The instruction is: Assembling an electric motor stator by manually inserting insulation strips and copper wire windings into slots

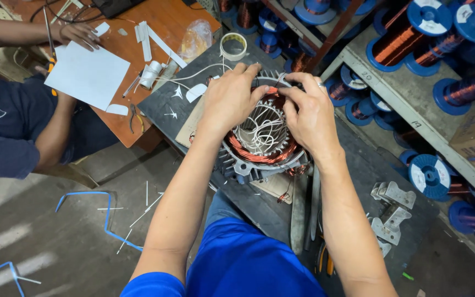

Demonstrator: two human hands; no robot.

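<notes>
Head view, looking straight down. A motor stator [262,140] sits on a dark work board [358,181], roughly at the centre of the scene, with its bore facing up toward the camera; its long axis therefore runs vertically, into the board. Copper windings ring the inside of the core, and loose white cords cross the open bore.

Both hands meet at the far rim of the stator. The left hand [229,99] comes in from the near left, fingers curled and pinched on the winding at the far edge. The right hand [310,113] comes in from the near right, thumb and forefinger closed on the same spot, just beside a small orange-red piece [271,90] at the rim. Fingertips of the two hands are touching or nearly so; what exactly is pinched between them, cord or wire, cannot be told. Neither hand is clearly nearer: both are at the work point, which lies on the far side of the bore from the person's body.

Surroundings: a roll of tape [233,46] lies just beyond the stator on the far side. Grey metal brackets [391,212] lie on the board to the near right. Blue spools of copper wire [413,30] fill the shelving on the right. To the far left, another person's hand [78,34] rests by a white sheet [86,74] on a wooden table [166,22], well apart from the stator.
</notes>
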